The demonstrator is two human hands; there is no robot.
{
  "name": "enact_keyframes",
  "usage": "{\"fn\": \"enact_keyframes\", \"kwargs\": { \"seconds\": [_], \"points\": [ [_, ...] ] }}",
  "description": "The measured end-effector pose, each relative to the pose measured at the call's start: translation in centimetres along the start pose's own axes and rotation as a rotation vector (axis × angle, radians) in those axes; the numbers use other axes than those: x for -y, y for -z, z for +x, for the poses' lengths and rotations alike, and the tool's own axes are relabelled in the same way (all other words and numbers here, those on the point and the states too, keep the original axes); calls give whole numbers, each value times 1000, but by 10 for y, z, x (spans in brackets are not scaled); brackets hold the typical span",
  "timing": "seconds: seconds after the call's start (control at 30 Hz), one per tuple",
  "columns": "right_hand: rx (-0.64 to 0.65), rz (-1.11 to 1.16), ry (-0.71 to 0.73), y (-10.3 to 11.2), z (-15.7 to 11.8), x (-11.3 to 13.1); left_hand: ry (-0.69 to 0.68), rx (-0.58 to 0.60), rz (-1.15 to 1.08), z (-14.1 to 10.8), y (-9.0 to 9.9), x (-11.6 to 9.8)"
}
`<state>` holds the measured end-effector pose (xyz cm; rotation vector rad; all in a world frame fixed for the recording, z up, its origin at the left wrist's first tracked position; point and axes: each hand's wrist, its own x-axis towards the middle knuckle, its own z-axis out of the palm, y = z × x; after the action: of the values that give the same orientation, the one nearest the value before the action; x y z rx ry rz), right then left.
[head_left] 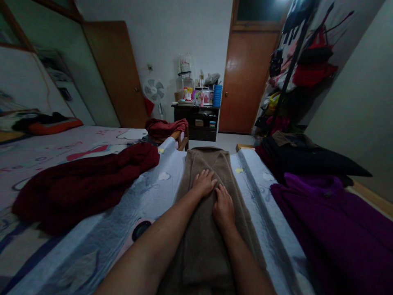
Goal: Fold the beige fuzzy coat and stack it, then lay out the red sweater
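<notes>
A brown garment (pixel 204 246), partly folded into a long strip, lies on the light blue bedding straight in front of me. Its far end has a collar-like edge. My left hand (pixel 204 182) rests on its upper part with the fingers stretched out, palm down. Close beside it, my right hand (pixel 224 205) also lies on the cloth, fingers extended and slightly bent. Neither hand grips anything. Both forearms cover parts of the garment's near half.
A dark red garment (pixel 92 180) lies to the left. On the right are a folded purple garment (pixel 334 225) and a stack of dark clothes (pixel 303 157). A pink object with a round black part (pixel 141 230) sits by my left forearm. Beyond the bed stand a fan (pixel 154 91) and a black cabinet (pixel 184 123).
</notes>
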<state>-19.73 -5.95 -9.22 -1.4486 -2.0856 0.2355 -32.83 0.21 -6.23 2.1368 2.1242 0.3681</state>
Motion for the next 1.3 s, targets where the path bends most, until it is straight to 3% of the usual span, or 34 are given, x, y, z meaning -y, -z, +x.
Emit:
{"fn": "enact_keyframes", "kwargs": {
  "seconds": [0.43,1.3],
  "points": [
    [26,-17,-4,3,0,1,147,108,-60,39,-1,14],
    [-31,-7,25,-5,-3,-5,263,-12,-52,107,-19,72]
  ]
}}
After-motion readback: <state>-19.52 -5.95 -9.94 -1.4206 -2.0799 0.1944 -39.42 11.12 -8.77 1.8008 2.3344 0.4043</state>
